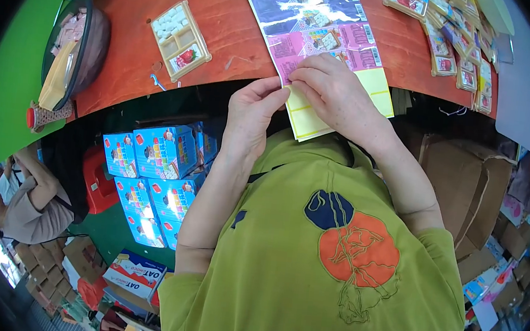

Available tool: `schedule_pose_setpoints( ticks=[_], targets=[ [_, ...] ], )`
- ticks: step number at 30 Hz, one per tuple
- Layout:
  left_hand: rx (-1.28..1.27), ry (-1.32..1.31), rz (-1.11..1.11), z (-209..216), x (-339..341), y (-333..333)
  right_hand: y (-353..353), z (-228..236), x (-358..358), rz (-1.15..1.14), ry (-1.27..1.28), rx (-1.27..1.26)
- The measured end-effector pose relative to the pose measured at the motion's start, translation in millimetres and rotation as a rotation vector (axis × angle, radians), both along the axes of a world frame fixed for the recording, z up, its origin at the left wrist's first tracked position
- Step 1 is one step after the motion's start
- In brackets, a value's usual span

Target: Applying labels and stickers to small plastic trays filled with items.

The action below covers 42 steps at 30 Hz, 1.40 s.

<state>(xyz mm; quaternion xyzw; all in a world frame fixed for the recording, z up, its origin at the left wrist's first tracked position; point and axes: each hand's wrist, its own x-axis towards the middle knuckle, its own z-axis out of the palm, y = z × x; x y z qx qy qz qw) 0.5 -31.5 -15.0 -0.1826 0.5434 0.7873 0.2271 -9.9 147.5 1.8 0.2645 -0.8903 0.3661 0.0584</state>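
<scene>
A long sheet of glossy stickers (318, 11) lies over the table's near edge, its printed bands blue, purple and pink. The end closest to me is bare yellow backing paper (374, 90). At the sheet's left margin, thumb and index finger of my left hand (251, 113) pinch the edge where pink print meets yellow. My right hand (335, 96) rests across the backing, fingers bent and closed at that same edge, its fingertips partly hidden. To the left lies a beige compartment tray (178, 41) holding white pieces, with a strawberry picture in one section.
Packed trays with labels (459, 40) are heaped at the table's far right. On the left stands a dark bowl (91, 47) with pink pieces and beige trays. Blue printed boxes (164, 152) are stacked below, near a seated person (44, 202). An open cardboard box (452, 177) stands right.
</scene>
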Motion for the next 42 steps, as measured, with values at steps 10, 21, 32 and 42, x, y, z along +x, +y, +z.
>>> schedule_pose_setpoints(
  ticks=[10,21,32,42],
  targets=[
    [-0.141,0.11,-0.021,-3,2,2,-7,-4,2,-0.036,0.071,0.032],
    [-0.444,0.524,-0.053,-11,4,2,-22,-11,5,-0.169,0.126,0.033],
    [-0.257,0.243,0.131,8,-11,17,40,-13,-19,-0.491,-0.442,-0.79],
    [-0.484,0.374,0.116,7,-37,16,214,50,26,-0.453,0.056,-1.565]
  ],
)
